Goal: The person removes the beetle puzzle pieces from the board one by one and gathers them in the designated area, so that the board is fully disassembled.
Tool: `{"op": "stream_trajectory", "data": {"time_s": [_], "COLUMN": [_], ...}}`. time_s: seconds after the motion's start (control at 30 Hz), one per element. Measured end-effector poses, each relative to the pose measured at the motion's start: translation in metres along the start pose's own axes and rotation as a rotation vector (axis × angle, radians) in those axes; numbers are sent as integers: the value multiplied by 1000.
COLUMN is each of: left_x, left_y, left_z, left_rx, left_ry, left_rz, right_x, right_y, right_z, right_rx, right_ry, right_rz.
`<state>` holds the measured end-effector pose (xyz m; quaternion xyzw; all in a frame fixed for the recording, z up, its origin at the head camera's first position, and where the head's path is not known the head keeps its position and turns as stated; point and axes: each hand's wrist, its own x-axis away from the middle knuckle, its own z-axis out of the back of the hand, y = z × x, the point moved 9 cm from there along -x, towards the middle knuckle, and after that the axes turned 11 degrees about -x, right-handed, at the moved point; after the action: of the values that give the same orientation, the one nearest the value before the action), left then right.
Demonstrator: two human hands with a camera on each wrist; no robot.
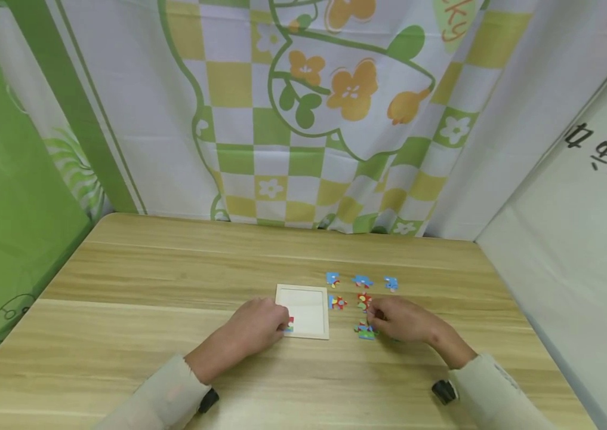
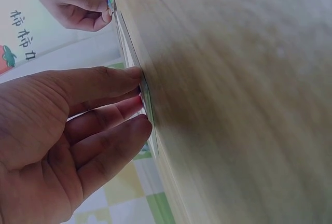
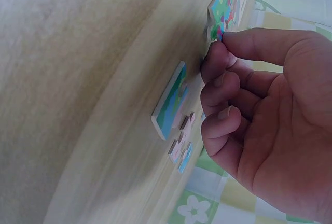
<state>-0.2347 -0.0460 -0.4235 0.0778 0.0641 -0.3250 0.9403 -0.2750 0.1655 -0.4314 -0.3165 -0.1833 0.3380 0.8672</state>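
A square wooden puzzle tray lies on the table, with a red, blue and green jigsaw piece in its near left corner. My left hand is at that corner, thumb and fingers around the piece; in the left wrist view the piece's green edge shows between them. To the right of the tray, my right hand pinches a colourful jigsaw piece between thumb and index finger, low over the table. The pinched part is covered by the fingertips.
Loose jigsaw pieces lie right of the tray, among them a blue corner piece, a blue piece and another blue one. A green and blue piece lies near my right hand. A patterned curtain hangs behind the table.
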Motion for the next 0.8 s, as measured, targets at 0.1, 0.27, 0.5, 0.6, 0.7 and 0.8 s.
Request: {"op": "stream_trajectory", "data": {"time_s": [0.1,0.27,0.5,0.6,0.7,0.8], "left_x": [1,2,4,4,4,4], "left_y": [0,-1,-3,-3,-3,-3], "left_z": [1,0,-1,0,0,0], "left_rx": [8,18,38,43,44,37], "left_ry": [2,-2,-9,-6,-6,-14], "left_rz": [-2,-1,2,4,3,-2], "right_x": [0,-1,-1,-1,-1,-2], "right_y": [2,6,3,2,2,1], "right_z": [0,-1,-2,-2,-2,-2], "right_rx": [11,43,84,92,99,102], "right_ry": [3,10,40,41,42,42], "right_rz": [-13,-35,-6,-1,1,1]}}
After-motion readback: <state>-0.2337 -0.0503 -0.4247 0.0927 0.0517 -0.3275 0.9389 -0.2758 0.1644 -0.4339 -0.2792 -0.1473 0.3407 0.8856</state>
